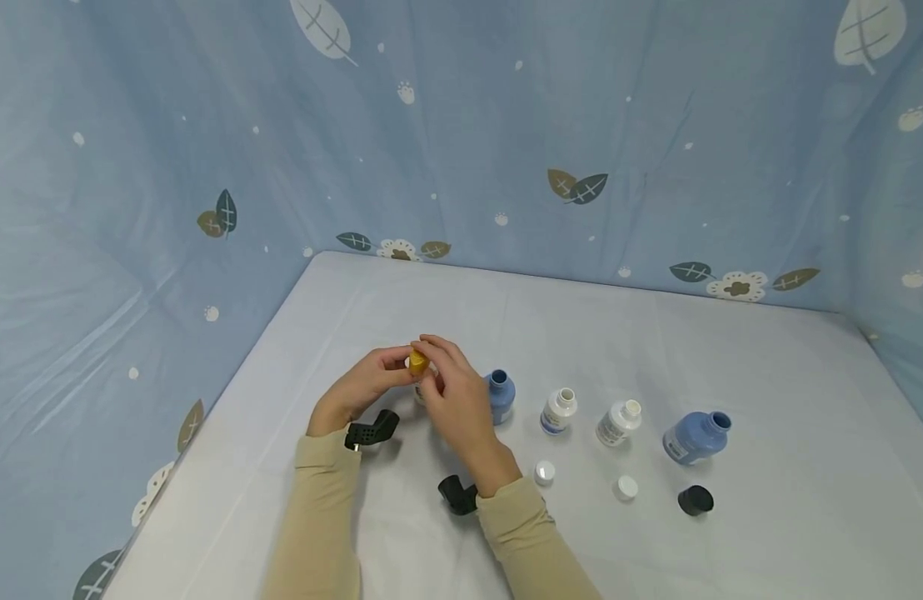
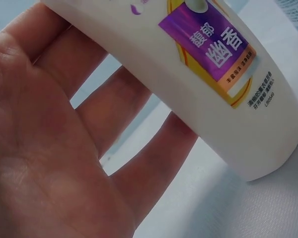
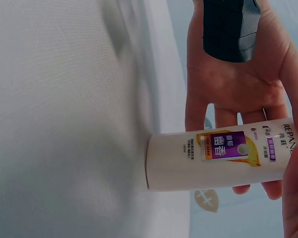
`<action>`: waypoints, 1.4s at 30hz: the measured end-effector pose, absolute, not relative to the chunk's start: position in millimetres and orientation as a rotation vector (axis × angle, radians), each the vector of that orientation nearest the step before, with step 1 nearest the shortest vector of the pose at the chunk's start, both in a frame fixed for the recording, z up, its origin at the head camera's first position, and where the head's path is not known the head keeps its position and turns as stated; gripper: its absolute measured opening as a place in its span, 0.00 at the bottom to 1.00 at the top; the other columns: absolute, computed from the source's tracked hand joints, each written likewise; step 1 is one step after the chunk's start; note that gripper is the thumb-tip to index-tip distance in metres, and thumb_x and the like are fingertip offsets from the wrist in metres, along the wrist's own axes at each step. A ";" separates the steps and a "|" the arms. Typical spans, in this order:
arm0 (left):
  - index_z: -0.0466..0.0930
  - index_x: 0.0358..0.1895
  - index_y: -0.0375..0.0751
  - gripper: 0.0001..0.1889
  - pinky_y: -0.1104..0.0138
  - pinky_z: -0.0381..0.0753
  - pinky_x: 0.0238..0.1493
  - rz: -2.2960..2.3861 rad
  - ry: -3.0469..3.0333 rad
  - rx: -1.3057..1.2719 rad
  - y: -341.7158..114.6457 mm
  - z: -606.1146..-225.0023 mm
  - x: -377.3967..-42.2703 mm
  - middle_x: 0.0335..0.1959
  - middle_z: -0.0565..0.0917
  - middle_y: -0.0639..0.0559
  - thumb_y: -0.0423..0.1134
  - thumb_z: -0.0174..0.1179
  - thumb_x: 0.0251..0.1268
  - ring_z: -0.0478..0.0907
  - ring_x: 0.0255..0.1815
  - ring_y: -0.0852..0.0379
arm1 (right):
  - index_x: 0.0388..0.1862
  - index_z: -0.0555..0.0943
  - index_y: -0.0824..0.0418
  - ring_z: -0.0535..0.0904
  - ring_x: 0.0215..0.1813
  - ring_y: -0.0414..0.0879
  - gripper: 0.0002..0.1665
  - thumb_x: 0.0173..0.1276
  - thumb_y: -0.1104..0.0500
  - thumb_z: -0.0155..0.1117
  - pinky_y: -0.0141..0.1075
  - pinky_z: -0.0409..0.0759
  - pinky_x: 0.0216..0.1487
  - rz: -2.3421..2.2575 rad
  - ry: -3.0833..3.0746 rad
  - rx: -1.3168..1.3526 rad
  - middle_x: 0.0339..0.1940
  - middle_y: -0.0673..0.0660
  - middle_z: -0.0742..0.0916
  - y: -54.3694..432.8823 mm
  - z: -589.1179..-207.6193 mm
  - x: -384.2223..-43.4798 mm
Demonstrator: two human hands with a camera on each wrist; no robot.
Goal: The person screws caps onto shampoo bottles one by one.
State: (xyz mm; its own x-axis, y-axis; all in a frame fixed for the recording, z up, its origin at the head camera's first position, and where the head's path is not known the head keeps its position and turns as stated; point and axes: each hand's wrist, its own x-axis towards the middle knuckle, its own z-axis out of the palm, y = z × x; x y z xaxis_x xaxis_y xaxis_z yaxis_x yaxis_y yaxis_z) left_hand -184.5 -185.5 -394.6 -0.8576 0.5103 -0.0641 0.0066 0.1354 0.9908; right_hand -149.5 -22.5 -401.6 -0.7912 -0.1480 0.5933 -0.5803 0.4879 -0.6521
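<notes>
A white body wash bottle (image 3: pixel 174 168) with a purple-and-gold label stands with its base on or close over the white table. My left hand (image 1: pixel 371 379) holds it near the top, its fingers passing behind the bottle (image 2: pixel 203 114) in the left wrist view. The fingers of my right hand (image 1: pixel 457 404) come together around its gold cap (image 1: pixel 418 362). In the head view most of the bottle is hidden by my hands. In the right wrist view, part of my right hand (image 3: pixel 295 193) shows at the right edge by the bottle's upper end.
Right of my hands, an uncapped blue bottle (image 1: pixel 501 398), two uncapped white bottles (image 1: pixel 557 412) and another blue bottle (image 1: pixel 692 439) line the table (image 1: pixel 791 500). Two white caps (image 1: pixel 544 473) and a black cap (image 1: pixel 695 500) lie nearer to me. A patterned blue curtain (image 1: pixel 469 125) borders the table.
</notes>
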 end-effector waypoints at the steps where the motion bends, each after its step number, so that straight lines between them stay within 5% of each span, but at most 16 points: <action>1: 0.69 0.56 0.29 0.19 0.54 0.64 0.51 1.771 2.031 0.505 -185.6 -394.4 -184.8 0.47 0.77 0.47 0.30 0.54 0.61 0.71 0.42 0.53 | 0.53 0.76 0.55 0.61 0.17 0.33 0.22 0.60 0.67 0.51 0.24 0.64 0.18 1.247 -2.274 0.613 0.56 0.48 0.75 -22.3 -401.1 -149.6; 9: 0.71 0.55 0.31 0.18 0.56 0.64 0.54 1.833 1.975 0.498 -188.9 -410.7 -195.9 0.52 0.75 0.43 0.30 0.55 0.60 0.70 0.51 0.51 | 0.50 0.77 0.55 0.63 0.20 0.34 0.20 0.59 0.67 0.52 0.25 0.66 0.20 1.270 -2.269 0.592 0.51 0.50 0.75 -20.8 -399.0 -151.9; 23: 0.76 0.49 0.37 0.18 0.56 0.63 0.54 1.825 2.020 0.519 -186.3 -413.1 -198.8 0.48 0.77 0.46 0.41 0.60 0.56 0.70 0.51 0.49 | 0.45 0.79 0.56 0.68 0.24 0.36 0.17 0.60 0.68 0.49 0.26 0.71 0.26 1.310 -2.260 0.507 0.45 0.51 0.74 -19.3 -395.8 -152.0; 42: 0.71 0.55 0.29 0.18 0.54 0.60 0.57 1.821 1.999 0.481 -185.5 -407.9 -198.1 0.54 0.72 0.36 0.29 0.53 0.61 0.68 0.53 0.52 | 0.45 0.78 0.58 0.71 0.28 0.37 0.16 0.58 0.68 0.54 0.24 0.72 0.27 1.296 -2.240 0.536 0.46 0.52 0.74 -20.0 -395.7 -153.2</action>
State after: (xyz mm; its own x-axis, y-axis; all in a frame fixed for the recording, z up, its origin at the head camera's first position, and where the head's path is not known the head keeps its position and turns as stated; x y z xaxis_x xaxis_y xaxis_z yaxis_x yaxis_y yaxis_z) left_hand -198.1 -185.5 -407.9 -0.8639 0.5005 -0.0567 -0.0102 0.0953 0.9954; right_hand -153.2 -20.0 -395.7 -0.8012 -0.0881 0.5919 -0.5571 0.4710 -0.6840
